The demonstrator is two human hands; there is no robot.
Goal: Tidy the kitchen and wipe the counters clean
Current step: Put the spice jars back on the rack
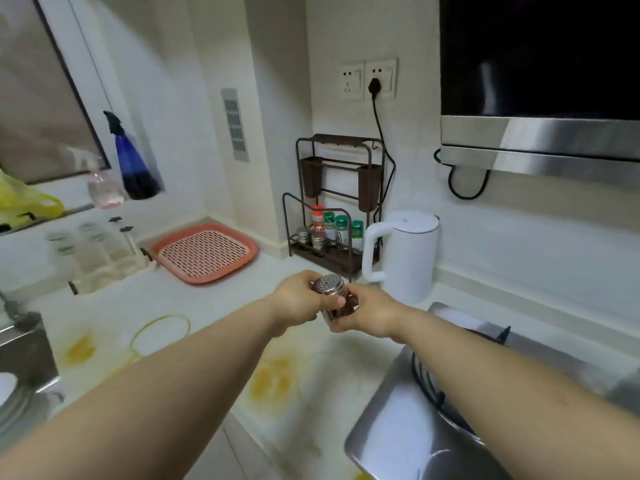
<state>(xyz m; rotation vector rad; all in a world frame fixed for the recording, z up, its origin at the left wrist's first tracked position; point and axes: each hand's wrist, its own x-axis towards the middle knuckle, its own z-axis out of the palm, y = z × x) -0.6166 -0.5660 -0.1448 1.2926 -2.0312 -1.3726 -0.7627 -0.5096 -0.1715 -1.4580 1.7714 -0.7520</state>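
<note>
A small glass spice shaker (331, 292) with a perforated metal lid and dark contents is held above the white counter (145, 306). My left hand (298, 299) grips it from the left, thumb across its side. My right hand (370, 313) curls round its lower part from the right. Behind it stands a brown wire spice rack (332, 202) with several jars on its bottom shelf. Yellow stains (270, 379) and a yellow ring mark (161, 332) lie on the counter beneath my arms.
A white electric kettle (403, 254) stands right of the rack, plugged into the wall. A pink drain tray (206, 252) sits at the back corner. The steel stove (450, 410) is at right, the sink (20, 368) at left, and spray bottles (131, 161) stand on the sill.
</note>
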